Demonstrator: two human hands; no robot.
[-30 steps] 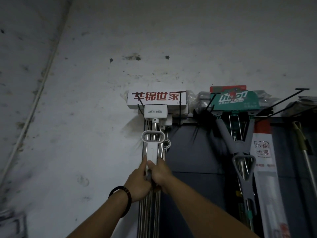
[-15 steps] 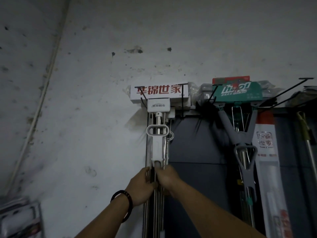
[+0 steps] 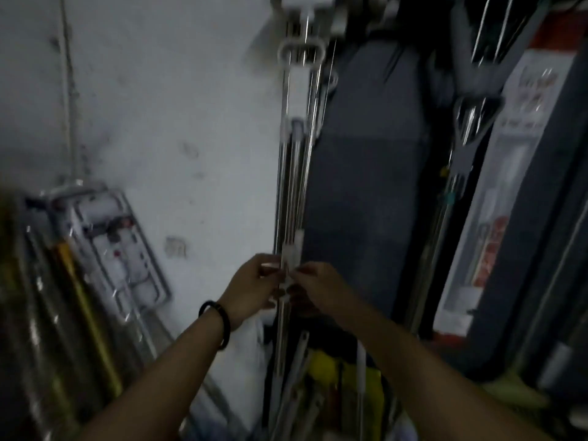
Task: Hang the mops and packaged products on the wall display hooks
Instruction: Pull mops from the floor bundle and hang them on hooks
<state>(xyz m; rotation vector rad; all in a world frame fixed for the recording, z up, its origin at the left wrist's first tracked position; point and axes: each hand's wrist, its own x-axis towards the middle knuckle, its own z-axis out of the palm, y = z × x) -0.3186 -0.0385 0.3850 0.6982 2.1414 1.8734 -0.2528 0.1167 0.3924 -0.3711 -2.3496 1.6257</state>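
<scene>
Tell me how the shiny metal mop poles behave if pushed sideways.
The shiny metal mop poles hang straight, probably stiff. Suspended from above, they'd likely swing. Polished, they may slip in the left hand and right hand.

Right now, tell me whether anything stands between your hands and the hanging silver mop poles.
Nothing visible does. The left hand and the right hand both pinch the silver metal mop poles just below a white band, one hand from each side, with no gap. The frame is blurred, so finer detail is lost.
</scene>
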